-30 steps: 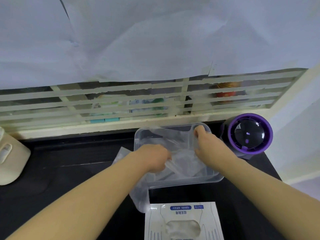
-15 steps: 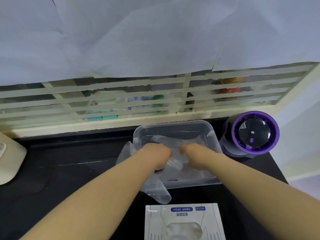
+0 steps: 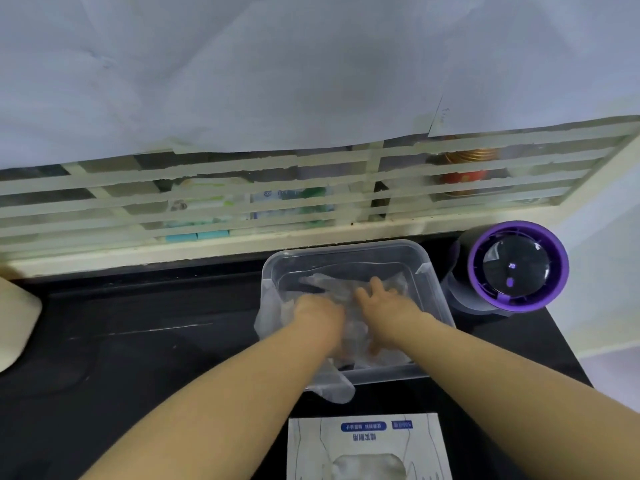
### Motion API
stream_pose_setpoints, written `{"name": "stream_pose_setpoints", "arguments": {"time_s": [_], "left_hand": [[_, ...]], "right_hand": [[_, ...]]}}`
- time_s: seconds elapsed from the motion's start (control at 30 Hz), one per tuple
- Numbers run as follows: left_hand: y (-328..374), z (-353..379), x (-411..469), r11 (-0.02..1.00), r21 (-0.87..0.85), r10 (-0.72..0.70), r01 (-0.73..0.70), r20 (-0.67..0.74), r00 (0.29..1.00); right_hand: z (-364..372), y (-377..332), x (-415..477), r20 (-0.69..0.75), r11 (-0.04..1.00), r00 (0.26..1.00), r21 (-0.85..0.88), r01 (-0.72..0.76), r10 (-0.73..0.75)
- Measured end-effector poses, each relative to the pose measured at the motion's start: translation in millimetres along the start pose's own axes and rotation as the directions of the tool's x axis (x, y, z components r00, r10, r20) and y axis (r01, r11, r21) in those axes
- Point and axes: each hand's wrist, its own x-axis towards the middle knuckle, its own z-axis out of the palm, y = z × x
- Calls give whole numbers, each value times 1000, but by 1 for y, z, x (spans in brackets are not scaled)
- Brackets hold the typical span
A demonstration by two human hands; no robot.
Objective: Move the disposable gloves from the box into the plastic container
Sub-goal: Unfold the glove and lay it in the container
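Clear disposable gloves point(image 3: 329, 284) lie crumpled in the plastic container point(image 3: 437, 299), with flaps spilling over its near and left rims above the dark surface point(image 3: 156, 341). Of the hands, the right hand point(image 3: 384, 313), curled half a second ago, now presses flat with fingers spread. The left hand point(image 3: 317, 318) is beside it; I cannot tell its grip. The glove box point(image 3: 367, 434) lies nearer.
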Motion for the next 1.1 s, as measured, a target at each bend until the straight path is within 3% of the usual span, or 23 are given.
{"name": "stream_pose_setpoints", "arguments": {"time_s": [0.2,0.33,0.43,0.57,0.6,0.67,0.7,0.77,0.83,0.93,1.03,1.1], "left_hand": [[-6,13,19,988,14,-155,154,113,981],[-11,-3,-4,995,71,-77,74,47,996],[-22,-30,-41,986,-164,12,-26,-82,997],[-52,-65,-93,850,-490,49,-193,-291,956],[-59,-70,-104,800,-557,23,-225,-345,938],[-66,-78,-119,683,-675,-73,-279,-443,893],[-68,-79,-124,604,-732,-127,-314,-477,870],[-68,-81,-131,414,-824,-211,-387,-500,840],[-65,-83,-137,152,-872,-258,-465,-490,833],[-62,-87,-151,-292,-796,-240,-530,-475,846],[-61,-89,-160,-545,-663,-232,-513,-469,852],[-62,-89,-162,-651,-586,-264,-483,-422,867]], "right_hand": [[14,1,10,96,998,994,18,-56,54],[-2,-1,-4,161,999,987,42,-6,-1],[-25,4,-25,102,991,992,119,66,-78],[-58,21,-59,-185,910,974,367,191,-129],[-64,26,-67,-190,832,969,503,233,-156],[-73,29,-83,-164,540,954,794,279,-253],[-75,28,-92,-169,388,941,878,279,-294],[-73,25,-99,-202,191,930,944,268,-308],[-69,20,-103,-258,76,931,955,286,-258],[-64,15,-105,-334,-50,940,942,331,-76],[-53,10,-110,-337,-209,940,917,340,53],[-45,6,-116,-361,-269,933,898,348,2]]}}
